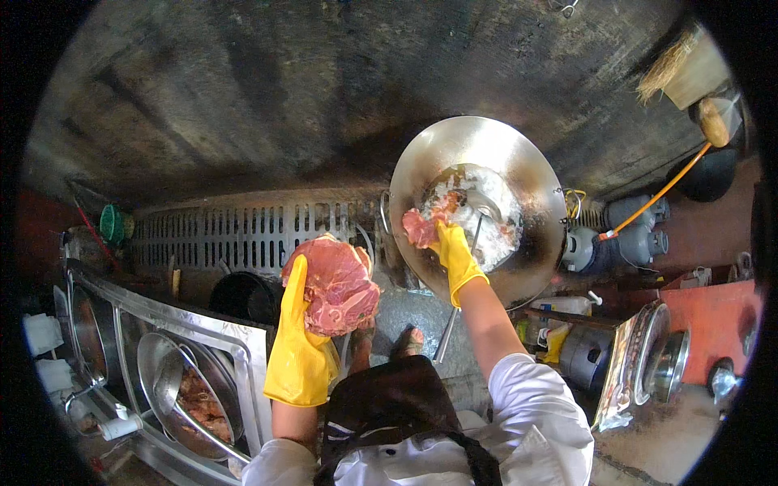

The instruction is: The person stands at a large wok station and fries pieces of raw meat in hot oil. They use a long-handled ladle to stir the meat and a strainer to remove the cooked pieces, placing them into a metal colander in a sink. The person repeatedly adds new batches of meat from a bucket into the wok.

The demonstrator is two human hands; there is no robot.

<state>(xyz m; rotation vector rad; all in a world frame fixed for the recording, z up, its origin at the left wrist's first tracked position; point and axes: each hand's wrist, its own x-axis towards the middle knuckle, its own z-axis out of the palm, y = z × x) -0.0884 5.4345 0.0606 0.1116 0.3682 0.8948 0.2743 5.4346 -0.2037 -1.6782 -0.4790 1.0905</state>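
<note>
My left hand [304, 358], in a yellow rubber glove, grips a thick stack of raw meat slices [340, 285]. The thumb lies over the top slice, where a small round bone shows. In the same kind of glove, my right hand [454, 255] pinches one raw meat slice [420, 228] above a large metal wok [486, 140]. White bubbling or foaming contents [507, 243] fill the middle of the wok, with some brownish pieces among them. A long-handled metal ladle [450, 334] rests with its bowl in the foam, its handle passing beneath my right arm and out over the rim.
On the left, a steel sink unit [258, 358] holds a large metal bowl [155, 364] with brownish meat. A black bucket [243, 297] stands beside it. A slotted floor grate [200, 234] runs along the blackened wall. Grey gas cylinders [635, 243] with an orange hose [662, 188] stand at right.
</note>
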